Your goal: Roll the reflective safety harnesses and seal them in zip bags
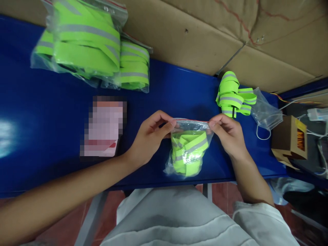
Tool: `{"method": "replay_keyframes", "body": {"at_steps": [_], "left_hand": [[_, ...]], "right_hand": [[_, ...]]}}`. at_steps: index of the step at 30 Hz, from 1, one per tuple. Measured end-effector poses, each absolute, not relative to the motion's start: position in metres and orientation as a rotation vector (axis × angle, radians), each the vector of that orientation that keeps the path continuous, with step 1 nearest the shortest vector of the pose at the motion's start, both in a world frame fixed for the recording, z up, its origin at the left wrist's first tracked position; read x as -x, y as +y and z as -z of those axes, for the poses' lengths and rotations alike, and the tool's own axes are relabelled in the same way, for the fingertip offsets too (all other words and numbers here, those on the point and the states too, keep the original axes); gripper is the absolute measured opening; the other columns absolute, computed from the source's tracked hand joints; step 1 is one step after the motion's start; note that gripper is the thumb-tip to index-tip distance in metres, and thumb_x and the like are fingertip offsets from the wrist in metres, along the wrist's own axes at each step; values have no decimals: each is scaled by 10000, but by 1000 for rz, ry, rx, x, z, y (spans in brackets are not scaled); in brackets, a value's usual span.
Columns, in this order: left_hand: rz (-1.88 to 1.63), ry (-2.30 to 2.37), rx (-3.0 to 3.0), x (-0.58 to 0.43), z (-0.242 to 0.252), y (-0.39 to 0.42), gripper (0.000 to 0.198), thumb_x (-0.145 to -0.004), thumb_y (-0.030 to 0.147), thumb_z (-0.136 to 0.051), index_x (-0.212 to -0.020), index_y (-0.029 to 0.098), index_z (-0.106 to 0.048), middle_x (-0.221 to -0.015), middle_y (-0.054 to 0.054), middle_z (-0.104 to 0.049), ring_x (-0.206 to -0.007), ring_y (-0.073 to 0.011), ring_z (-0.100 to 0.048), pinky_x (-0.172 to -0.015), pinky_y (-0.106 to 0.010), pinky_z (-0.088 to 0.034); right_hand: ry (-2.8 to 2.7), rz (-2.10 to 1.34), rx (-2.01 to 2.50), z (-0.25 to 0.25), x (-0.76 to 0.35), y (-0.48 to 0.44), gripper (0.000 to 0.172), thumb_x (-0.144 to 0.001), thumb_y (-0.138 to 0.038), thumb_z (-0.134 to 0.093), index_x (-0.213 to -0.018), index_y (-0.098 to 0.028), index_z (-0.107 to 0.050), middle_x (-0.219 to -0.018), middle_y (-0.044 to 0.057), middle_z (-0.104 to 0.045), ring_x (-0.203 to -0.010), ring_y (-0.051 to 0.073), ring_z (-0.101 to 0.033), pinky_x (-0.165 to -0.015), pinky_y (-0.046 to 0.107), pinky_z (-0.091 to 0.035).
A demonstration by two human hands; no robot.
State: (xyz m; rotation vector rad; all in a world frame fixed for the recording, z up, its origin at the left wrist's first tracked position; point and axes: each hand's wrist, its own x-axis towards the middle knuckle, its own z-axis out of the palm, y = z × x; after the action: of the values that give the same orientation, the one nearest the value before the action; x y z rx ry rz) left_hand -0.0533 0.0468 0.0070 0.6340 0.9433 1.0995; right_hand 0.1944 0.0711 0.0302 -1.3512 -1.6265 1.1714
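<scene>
Green reflective strap (190, 153) in clear zip bag (192, 126) — packed, closure unconfirmed.
Located at the front of the blue tabletop (169, 89), between left hand (151, 138) and right hand (229, 135), each pinched thumb to finger on one end of the red-lined mouth. Judged nearly complete for this bag: strap fully inside, seal not discernible as pressed together or parted. Apparently finished: filled bags (87, 49) at back left. Apparently remaining: loose green strapping (229, 97) at back right — outside any bag.

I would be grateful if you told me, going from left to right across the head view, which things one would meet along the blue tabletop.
Pixelated flat item → left hand → zip bag of green strap → right hand → clear plastic bag → small cardboard box.
</scene>
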Motion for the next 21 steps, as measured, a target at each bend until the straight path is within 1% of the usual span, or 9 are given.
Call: {"method": "replay_keyframes", "body": {"at_steps": [4,7,10,14,18,21], "left_hand": [[-1075,938,-616,52,-7,47,240,-858,341,-817,-825,182,-639,-898,13,-729,-844,-105,-711,-728,-167,-581],[-1058,990,-627,51,-9,48,220,-852,359,-819,-862,185,-685,-903,8,-731,-860,-106,-706,-745,-166,-575],[-1053,1011,-651,49,-11,49,218,-851,370,-818,-939,192,-730,-929,-6,-748,-882,-121,-706,-778,-189,-574],[-1058,1025,-728,49,-9,48,223,-841,375,-827,-899,177,-741,-905,-8,-748,-868,-125,-702,-826,-209,-564],[-1036,1064,-841,51,-5,46,237,-866,399,-803,-920,177,-740,-873,-12,-751,-852,-128,-704,-808,-207,-553],[-1028,1072,-906,52,-5,45,246,-872,410,-793,-916,175,-735,-838,-9,-746,-808,-118,-697,-746,-187,-541]], "right_hand": [[-1651,-1171,1351,-29,-195,71,193,-927,-384,-756,-866,-213,-689,-711,-14,-657,-637,106,-582,-609,228,-450],[-1649,-1176,1355,-28,-196,71,180,-895,-361,-791,-871,-214,-689,-719,-19,-638,-640,103,-564,-603,226,-438],[-1660,-1159,1363,-28,-197,70,176,-903,-355,-780,-861,-213,-686,-721,-16,-642,-642,106,-564,-603,232,-436],[-1717,-1102,1373,-30,-197,67,169,-916,-358,-766,-878,-215,-685,-751,-17,-654,-640,103,-560,-607,239,-434],[-1752,-1107,1378,-30,-197,66,183,-934,-372,-742,-875,-215,-670,-742,-19,-634,-643,106,-556,-613,240,-439],[-1793,-1180,1361,-29,-197,67,165,-942,-379,-732,-932,-220,-690,-800,-6,-664,-693,119,-589,-639,241,-460]]}}
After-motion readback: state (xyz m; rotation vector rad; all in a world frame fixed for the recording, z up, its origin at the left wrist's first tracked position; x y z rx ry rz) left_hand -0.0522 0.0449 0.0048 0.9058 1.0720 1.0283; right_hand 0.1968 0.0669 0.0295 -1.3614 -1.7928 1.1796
